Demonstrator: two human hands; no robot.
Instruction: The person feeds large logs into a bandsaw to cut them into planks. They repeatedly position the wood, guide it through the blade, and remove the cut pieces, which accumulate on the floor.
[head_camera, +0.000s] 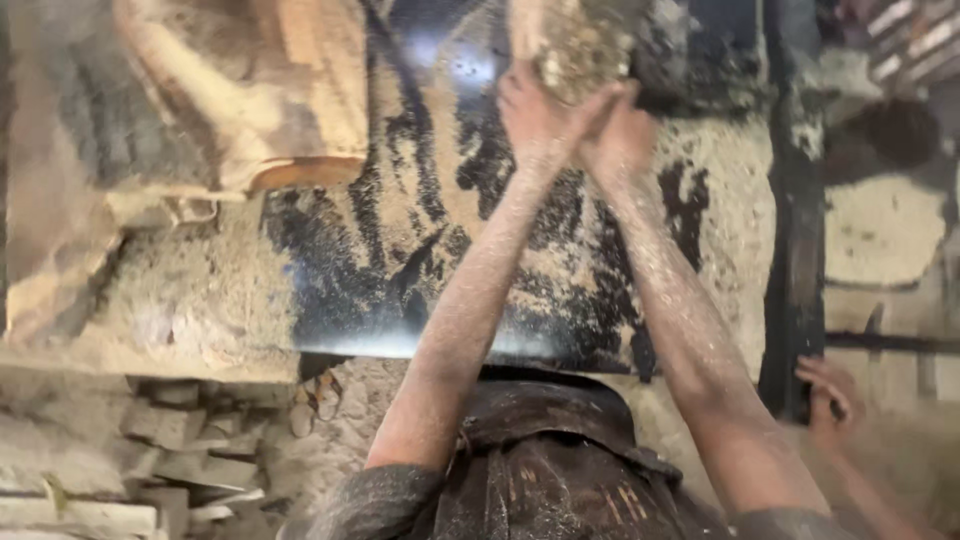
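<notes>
Sawdust-coloured grit coats both forearms and a crumbly clump of damp fibrous material (580, 45), partly cut off by the top edge. Both hands press together around its underside, the left hand (535, 115) and the right hand (622, 135) cupped with fingers closed against it, held above a black sheet (420, 270) streaked with the same pale dust. One worn sack (180, 120), blurred, lies at left. Rough broken blocks (150, 450) pile at lower left, too blurred to count. Another person's hand (830, 395) rests on a dark bar (795, 250) at right.
</notes>
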